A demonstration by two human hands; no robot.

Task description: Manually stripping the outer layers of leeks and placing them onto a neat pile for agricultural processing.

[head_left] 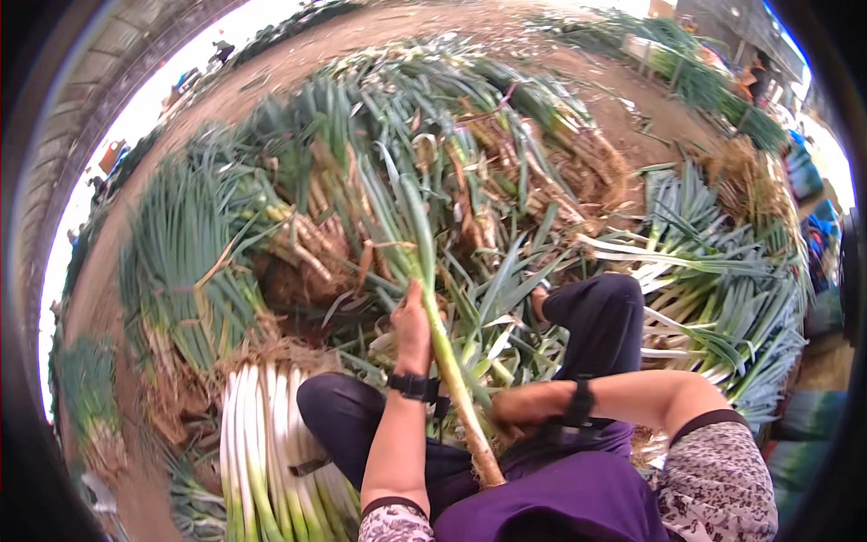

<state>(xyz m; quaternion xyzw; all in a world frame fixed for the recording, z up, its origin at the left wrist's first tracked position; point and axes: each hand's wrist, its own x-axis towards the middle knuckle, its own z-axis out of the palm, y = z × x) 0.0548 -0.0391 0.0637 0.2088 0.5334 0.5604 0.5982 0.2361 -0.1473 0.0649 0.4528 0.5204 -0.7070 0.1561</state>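
Observation:
A long green onion (444, 352) slants across my lap, its green leaves pointing away from me and its brownish root end close to my purple top. My left hand (413, 327) is closed around it where the leaves meet the stalk. Beside the lower stalk is my right hand (526, 404), smeared by motion; its fingers do not show clearly, nor whether it touches the stalk. Peeled green onions (262, 452) with clean white stalks lie in a row by my left knee. Loose leaves and peelings (488, 316) cover the ground between my legs.
A wide heap of unpeeled green onions (361, 135) with soil and roots lies ahead, with a bundle (185, 253) to the left. More onions with white stalks (713, 271) are piled at right. Bare dirt (307, 54) runs behind; a person (757, 79) is far right.

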